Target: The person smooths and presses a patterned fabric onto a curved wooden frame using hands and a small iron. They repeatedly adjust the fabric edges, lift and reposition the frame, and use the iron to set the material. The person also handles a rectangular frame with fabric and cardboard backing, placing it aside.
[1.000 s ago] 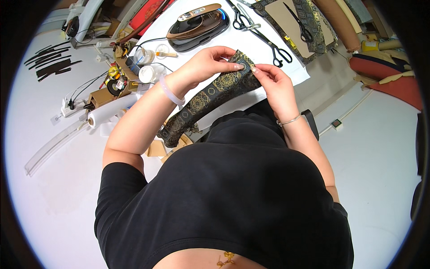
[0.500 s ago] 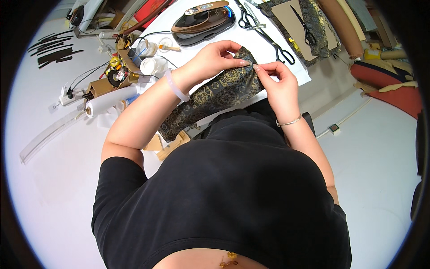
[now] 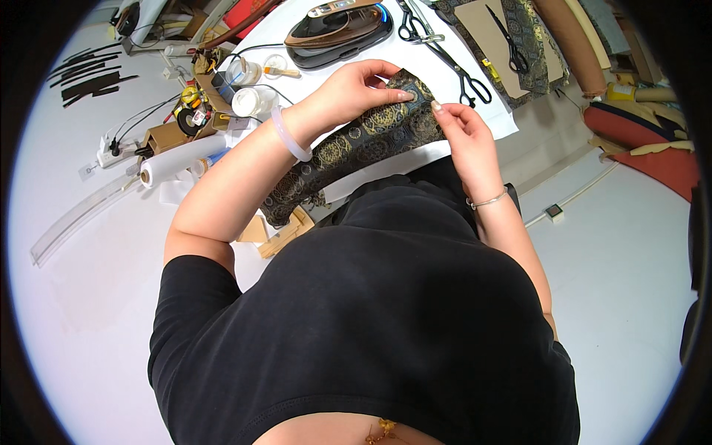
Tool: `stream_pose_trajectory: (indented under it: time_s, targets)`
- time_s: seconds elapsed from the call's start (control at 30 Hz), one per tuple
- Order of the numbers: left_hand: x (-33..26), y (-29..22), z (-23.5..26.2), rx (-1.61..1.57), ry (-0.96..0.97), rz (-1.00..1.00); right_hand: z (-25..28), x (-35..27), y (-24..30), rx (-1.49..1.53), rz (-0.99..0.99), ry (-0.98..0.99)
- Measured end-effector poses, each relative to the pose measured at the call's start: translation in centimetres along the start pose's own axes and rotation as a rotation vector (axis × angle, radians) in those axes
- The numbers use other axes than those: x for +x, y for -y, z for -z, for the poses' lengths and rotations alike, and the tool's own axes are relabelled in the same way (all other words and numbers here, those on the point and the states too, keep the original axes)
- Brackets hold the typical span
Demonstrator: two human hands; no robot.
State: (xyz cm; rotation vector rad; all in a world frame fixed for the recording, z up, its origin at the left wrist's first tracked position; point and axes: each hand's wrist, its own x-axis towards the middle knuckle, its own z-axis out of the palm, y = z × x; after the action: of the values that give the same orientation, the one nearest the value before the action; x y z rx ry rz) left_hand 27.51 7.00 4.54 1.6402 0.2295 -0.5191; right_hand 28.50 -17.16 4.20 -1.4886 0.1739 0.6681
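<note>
A dark brocade fabric strip (image 3: 363, 144) with gold and blue round motifs hangs over the near edge of the white table. My left hand (image 3: 363, 90) pinches its upper part, thumb on top and fingers behind, partly hidden by the cloth. At the fabric's right edge, my right hand (image 3: 469, 130) pinches the border between thumb and forefinger. The lower left end of the strip dangles beneath my left forearm. Beyond my hands lies a pair of black-handled scissors (image 3: 475, 89), and an iron (image 3: 337, 33) rests on its base farther back.
Glue jars (image 3: 254, 101) and a brush (image 3: 282, 72) stand left of my left hand. A white roll (image 3: 182, 160) lies at the left. More brocade with a beige card (image 3: 493, 48) and black shears (image 3: 512, 44) sits at the far right, beside a brown roll (image 3: 567, 44).
My right hand has shifted slightly right and its thumb and forefinger now sit farther from my left thumb. More of the fabric's face shows between the hands.
</note>
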Motion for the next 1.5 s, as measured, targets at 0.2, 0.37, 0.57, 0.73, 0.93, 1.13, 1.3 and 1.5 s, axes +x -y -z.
stream_pose_trajectory:
  time_s: [0.2,0.37,0.57,0.73,0.93,1.13,1.3,1.5]
  targets:
    - [0.1,0.3,-0.1,0.018,0.007,-0.024,0.0,0.4,0.0,-0.059,0.02,0.031]
    - [0.0,0.4,-0.2,0.054,-0.021,-0.025,0.2,0.1,0.1,-0.066,0.064,0.033]
    - [0.0,0.2,-0.1,0.036,-0.009,-0.022,0.2,0.4,-0.1,-0.079,0.047,0.021]
    - [0.0,0.0,-0.1,0.05,-0.01,-0.022,0.3,0.4,-0.3,-0.081,0.035,0.015]
    - [-0.2,-0.4,-0.2,0.092,-0.027,0.008,0.3,0.2,-0.3,-0.116,0.085,0.01]
    - [0.1,0.2,-0.2,-0.006,-0.02,-0.033,0.6,0.7,-1.1,-0.147,0.061,0.02]
    - [0.3,0.5,-0.3,-0.09,0.002,-0.072,-0.2,0.9,-1.4,-0.239,0.248,-0.013]
    - [-0.2,0.1,-0.6,-0.069,-0.024,-0.068,-0.8,-0.3,0.7,-0.397,0.307,-0.023]
